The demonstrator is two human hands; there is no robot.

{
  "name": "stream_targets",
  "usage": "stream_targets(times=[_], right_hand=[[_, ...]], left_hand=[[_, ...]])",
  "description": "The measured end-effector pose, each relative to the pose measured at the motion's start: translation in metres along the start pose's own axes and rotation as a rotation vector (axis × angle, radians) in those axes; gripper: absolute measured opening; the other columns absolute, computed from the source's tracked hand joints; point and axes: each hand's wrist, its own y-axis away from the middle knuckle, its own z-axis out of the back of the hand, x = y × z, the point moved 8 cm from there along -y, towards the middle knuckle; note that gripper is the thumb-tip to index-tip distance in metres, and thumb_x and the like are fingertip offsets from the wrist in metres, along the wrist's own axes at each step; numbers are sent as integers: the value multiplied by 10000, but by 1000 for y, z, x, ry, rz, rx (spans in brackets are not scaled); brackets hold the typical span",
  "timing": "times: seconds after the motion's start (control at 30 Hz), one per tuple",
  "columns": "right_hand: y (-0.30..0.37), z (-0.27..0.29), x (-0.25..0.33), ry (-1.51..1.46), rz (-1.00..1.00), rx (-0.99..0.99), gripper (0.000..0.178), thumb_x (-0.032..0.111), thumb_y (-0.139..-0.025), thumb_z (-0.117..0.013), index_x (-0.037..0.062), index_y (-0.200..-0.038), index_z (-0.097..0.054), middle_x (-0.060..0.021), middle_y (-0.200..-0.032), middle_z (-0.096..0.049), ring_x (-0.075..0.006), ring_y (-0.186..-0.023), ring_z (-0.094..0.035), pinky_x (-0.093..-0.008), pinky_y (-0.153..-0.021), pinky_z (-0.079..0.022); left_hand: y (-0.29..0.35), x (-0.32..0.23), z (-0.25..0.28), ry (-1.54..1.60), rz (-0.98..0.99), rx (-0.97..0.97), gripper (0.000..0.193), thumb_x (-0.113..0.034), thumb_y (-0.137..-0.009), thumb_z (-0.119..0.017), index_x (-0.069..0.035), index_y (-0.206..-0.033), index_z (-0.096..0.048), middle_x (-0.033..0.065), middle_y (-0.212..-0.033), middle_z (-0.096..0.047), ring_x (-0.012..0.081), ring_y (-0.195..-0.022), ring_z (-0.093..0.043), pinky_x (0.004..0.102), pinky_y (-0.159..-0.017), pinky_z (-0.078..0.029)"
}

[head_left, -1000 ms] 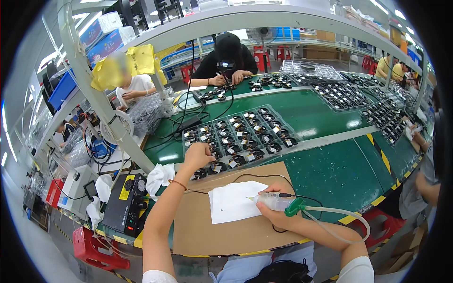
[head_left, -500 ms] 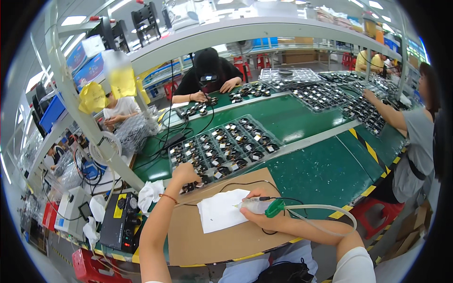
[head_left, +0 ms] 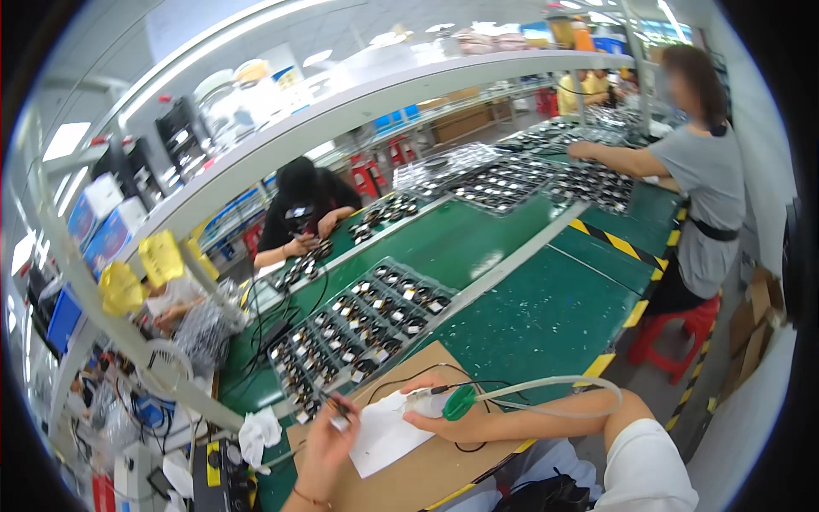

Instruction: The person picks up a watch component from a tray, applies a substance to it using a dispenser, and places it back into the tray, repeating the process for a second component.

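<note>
Reference: clock taken from the white paper (head_left: 384, 445), twelve pointing away from the wearer.
Cardboard (head_left: 444, 480): nearest item, beneath the paper; probably guards the bench top.
Paper: flat on the cardboard between the hands, presumably as a clean surface.
Left hand (head_left: 329, 439): at nine, fingertips pinched on a small dark part (head_left: 339, 420) with a pale patch; part raised, apparently for access. Fine detail blurred.
Right hand (head_left: 458, 425): at three, closed around a clear dispenser barrel (head_left: 426, 404), nozzle end leftward, likely for fine control. Nozzle contact with paper: cannot tell.
Hose (head_left: 554, 386): leaves the green cap (head_left: 459, 403), looping over the right forearm, seemingly clear of the paper.
Tissue (head_left: 258, 438): at nine, beyond the left hand, presumably handy for wiping.
Parts tray (head_left: 417, 275): towards twelve, within reach; compartments apparently keep similar parts separated.
Co-worker in black (head_left: 290, 218): at eleven, across the bench.
</note>
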Motion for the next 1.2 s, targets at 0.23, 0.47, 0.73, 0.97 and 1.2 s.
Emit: stream_targets(times=[0.23,0.47,0.73,0.97,1.2], right_hand=[[11,-13,-17,-345,-337,159,364,240,-819,-659,105,-1109,-486,-26,-832,-537,-95,-780,-496,-243,-662,-418],[13,-31,-25,-93,-124,299,366,277,-835,-618,92,-1113,-469,-108,-1047,-507,-208,-946,-499,-318,-837,-388],[13,-32,-9,-193,187,266,354,249,-811,-629,85,-1072,-454,-64,-1005,-460,-174,-888,-464,-276,-774,-380],[11,-39,-17,-149,153,307,304,73,-781,-601,51,-1064,-491,-105,-1052,-493,-218,-979,-498,-300,-864,-397],[-2,-7,-2,104,142,64,386,48,-671,-717,66,-1015,-543,-125,-1034,-570,-257,-940,-553,-331,-826,-441]], left_hand=[[26,56,7,-871,161,-47,309,-22,-820,-542,26,-1123,-502,118,-946,-589,233,-834,-588,310,-634,-527],[46,69,-23,-1199,157,-21,139,-35,-878,-499,-14,-957,-612,40,-875,-554,120,-683,-499,270,-631,-435],[42,63,-26,-1438,18,57,191,-41,-895,-487,14,-1028,-613,33,-853,-570,110,-699,-509,264,-643,-437],[50,68,-10,-1166,19,-2,326,21,-807,-523,22,-1129,-472,118,-947,-592,217,-797,-598,307,-604,-532],[48,79,-3,-689,320,-48,271,17,-837,-547,-22,-1082,-436,129,-1063,-525,222,-897,-575,370,-663,-559]])
